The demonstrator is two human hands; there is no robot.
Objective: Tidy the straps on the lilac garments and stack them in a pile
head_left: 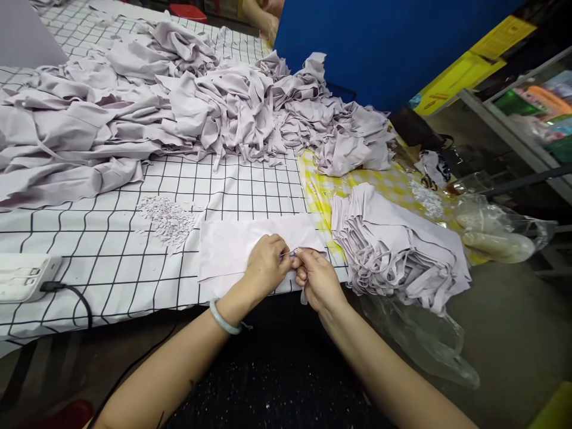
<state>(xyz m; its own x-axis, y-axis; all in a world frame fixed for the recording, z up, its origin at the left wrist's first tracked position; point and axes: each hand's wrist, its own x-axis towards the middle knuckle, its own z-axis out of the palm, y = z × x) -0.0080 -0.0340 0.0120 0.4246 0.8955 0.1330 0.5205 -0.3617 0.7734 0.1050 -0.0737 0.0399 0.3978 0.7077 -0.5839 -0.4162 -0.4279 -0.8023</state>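
Note:
A flat, pale lilac fabric piece (227, 247) lies at the table's front edge, under my hands. My left hand (268, 262), with a pale bangle (223, 317) on its wrist, is closed in a pinch over the fabric's right half. Close beside it, my right hand (317, 274) pinches a narrow lilac strap at the fabric's right end. A short strap end (304, 296) hangs below the right fingers. Something thin and light shows between the two sets of fingertips, too small to name. To the left lies a heap of tiny pale pieces (167, 221).
Loose lilac fabric (214, 107) is heaped across the back. A stack of similar strapped pieces (397, 244) sits right, on yellow checked cloth (357, 182). A white power bank (27, 277) with a black cable is at left. A blue panel (357, 47) stands behind; another person's arm (263, 18) shows.

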